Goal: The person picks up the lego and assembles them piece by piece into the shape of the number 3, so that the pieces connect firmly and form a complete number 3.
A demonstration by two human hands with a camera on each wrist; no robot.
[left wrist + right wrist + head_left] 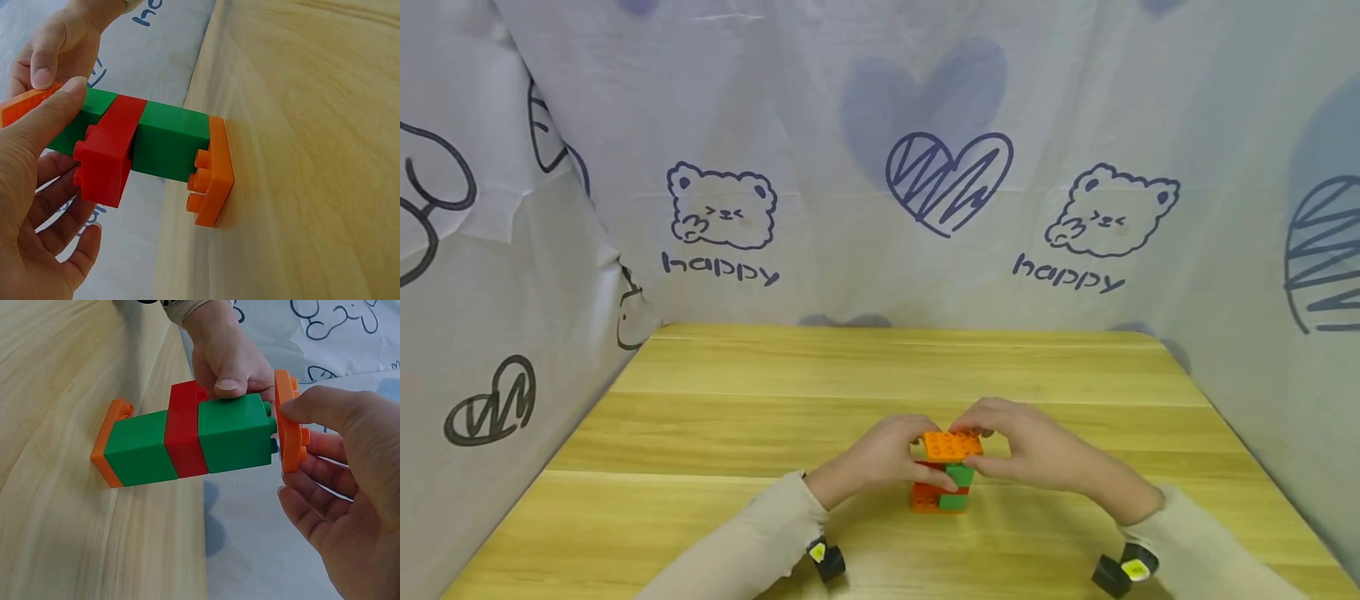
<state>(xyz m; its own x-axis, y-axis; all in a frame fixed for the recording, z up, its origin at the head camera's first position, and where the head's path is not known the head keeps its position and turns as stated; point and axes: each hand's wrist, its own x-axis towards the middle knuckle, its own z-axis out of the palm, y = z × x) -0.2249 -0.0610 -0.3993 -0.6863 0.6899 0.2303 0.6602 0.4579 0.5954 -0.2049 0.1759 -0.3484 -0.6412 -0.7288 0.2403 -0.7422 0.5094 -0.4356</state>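
Note:
A small tower of toy building bricks stands upright on the table. Its base is an orange plate [217, 178], followed upward by a green brick [142, 450], a red brick [185, 431] and another green brick [234, 434]. My left hand [883, 454] holds the tower's upper part, its thumb against the upper green brick. Above that brick, my right hand [1037, 450] pinches a second orange plate [288, 425] between thumb and fingers. In the right wrist view, green studs show between this plate and the brick below it.
The wooden table [737, 417] extends around the tower on every side. White cloth [827, 233] printed with hearts and bears hangs behind the table and along both sides. A black device is strapped at each wrist.

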